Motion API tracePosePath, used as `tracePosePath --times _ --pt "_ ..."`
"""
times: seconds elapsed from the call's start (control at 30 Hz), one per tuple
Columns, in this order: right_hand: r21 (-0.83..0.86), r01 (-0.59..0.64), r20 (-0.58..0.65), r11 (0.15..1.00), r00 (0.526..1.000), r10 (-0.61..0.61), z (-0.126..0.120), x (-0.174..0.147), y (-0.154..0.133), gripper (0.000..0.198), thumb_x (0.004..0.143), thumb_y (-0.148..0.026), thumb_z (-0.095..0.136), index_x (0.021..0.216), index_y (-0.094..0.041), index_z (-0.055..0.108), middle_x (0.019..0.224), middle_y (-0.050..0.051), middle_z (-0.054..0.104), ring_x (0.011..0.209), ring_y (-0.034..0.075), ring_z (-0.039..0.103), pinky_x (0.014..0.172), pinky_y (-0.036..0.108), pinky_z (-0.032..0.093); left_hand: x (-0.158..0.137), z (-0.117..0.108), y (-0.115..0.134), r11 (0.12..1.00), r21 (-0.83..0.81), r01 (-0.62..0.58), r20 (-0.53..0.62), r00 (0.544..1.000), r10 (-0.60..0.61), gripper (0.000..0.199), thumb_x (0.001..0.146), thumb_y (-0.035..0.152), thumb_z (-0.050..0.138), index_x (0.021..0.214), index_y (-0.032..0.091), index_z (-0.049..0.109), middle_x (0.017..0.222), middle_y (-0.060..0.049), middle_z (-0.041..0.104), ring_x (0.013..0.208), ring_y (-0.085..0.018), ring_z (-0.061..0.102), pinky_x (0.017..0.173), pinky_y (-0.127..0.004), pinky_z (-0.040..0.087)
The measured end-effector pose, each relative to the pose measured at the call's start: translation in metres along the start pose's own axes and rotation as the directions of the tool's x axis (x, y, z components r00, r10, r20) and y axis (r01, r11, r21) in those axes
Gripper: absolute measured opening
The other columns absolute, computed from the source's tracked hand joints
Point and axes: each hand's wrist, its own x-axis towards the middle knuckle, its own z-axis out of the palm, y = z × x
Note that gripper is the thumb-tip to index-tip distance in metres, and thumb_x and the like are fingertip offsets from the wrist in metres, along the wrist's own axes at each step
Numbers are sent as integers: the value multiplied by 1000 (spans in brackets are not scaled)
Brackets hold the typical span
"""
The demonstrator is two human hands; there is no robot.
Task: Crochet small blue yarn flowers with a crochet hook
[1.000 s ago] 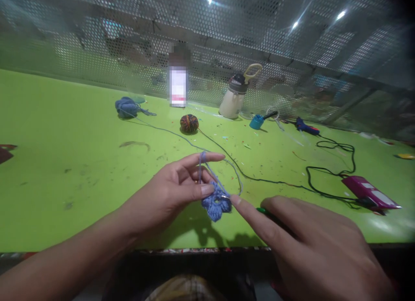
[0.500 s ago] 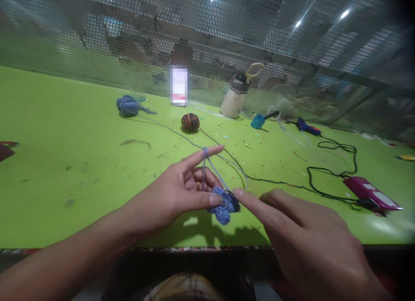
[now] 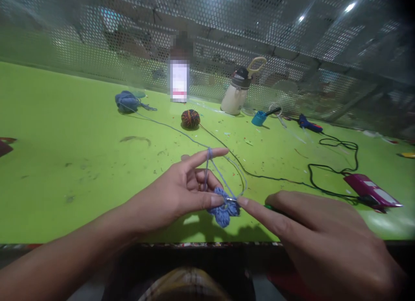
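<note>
My left hand pinches a small blue crochet flower between thumb and fingers. Its index finger points out to the right, with blue yarn looped round it and running down to the flower. My right hand grips a crochet hook; the metal tip lies at the flower's upper right petals, and a bit of green handle shows by the fingers. The rest of the hook is hidden by the hand. From the left index finger the yarn leads back to a blue yarn ball at the far left.
Behind my hands sits a dark multicoloured yarn ball with a trailing strand. Along the back are a bright phone-like screen, a bottle, a teal pot and a glue gun. A purple packet lies right, by black cord.
My right hand has drawn slightly right and down, so the hook's metal tip and green handle show more. The left hand still holds the flower. The view has shifted a little.
</note>
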Motion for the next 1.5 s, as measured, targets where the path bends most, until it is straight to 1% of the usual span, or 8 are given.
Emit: tracePosePath --times 0.17,0.43,0.7,0.9,1.1,1.2,1.37,1.5 --pt "5 59 39 998 997 -59 -2 1 2 49 89 -23 54 137 -18 49 81 4 59 63 19 47 55 32 30 0 -1 0 999 31 18 10 1000 -19 72 78 11 74 141 29 44 86 1 63 80 -13 60 76 -25 50" --pt "-105 110 25 988 994 -108 -10 14 -2 33 94 -20 45 122 -15 60 74 4 56 62 20 44 55 34 26 2 -3 -2 998 56 11 11 1000 -12 67 79 12 73 139 27 47 87 2 62 81 -11 60 77 -24 49" --pt "-172 118 2 978 993 -119 -12 21 -8 30 93 -17 44 115 -12 63 69 4 59 60 21 47 55 35 29 3 -2 -3 996 88 -15 -42 999 19 63 76 15 76 133 24 52 85 2 63 77 -11 59 76 -25 48" --pt "-213 85 -60 973 993 -100 -9 23 -14 34 94 -12 37 110 -11 66 67 6 60 60 22 51 57 36 33 4 -1 -3 996 83 -22 -81 996 29 63 71 13 80 129 22 56 82 2 64 73 -11 59 73 -25 48" --pt "-219 137 8 966 990 -139 -14 31 -17 34 91 -8 41 101 -7 73 61 8 60 52 22 54 49 35 37 5 -1 -4 995 92 -25 -124 992 37 56 70 14 81 122 19 60 78 3 63 72 -10 60 74 -24 49" --pt "-231 135 17 963 991 -135 -13 33 -19 33 89 -7 44 103 -5 73 62 9 61 53 24 57 48 36 40 5 -1 -5 994 104 -42 -149 987 58 53 70 14 82 119 19 62 76 4 62 70 -9 59 72 -23 49" --pt "-249 129 -2 960 991 -134 -11 38 -19 38 90 -6 38 103 -7 74 62 10 62 52 24 57 46 36 40 7 1 -4 985 157 -68 -193 976 98 55 68 15 82 119 18 62 74 4 62 68 -10 59 69 -24 49" --pt "-278 114 1 954 993 -118 -9 41 -19 38 90 -5 39 103 -7 75 62 9 61 51 24 56 45 35 39 6 7 -3 950 279 -139 -234 950 208 52 70 13 77 119 18 62 73 4 61 70 -13 61 71 -28 52"
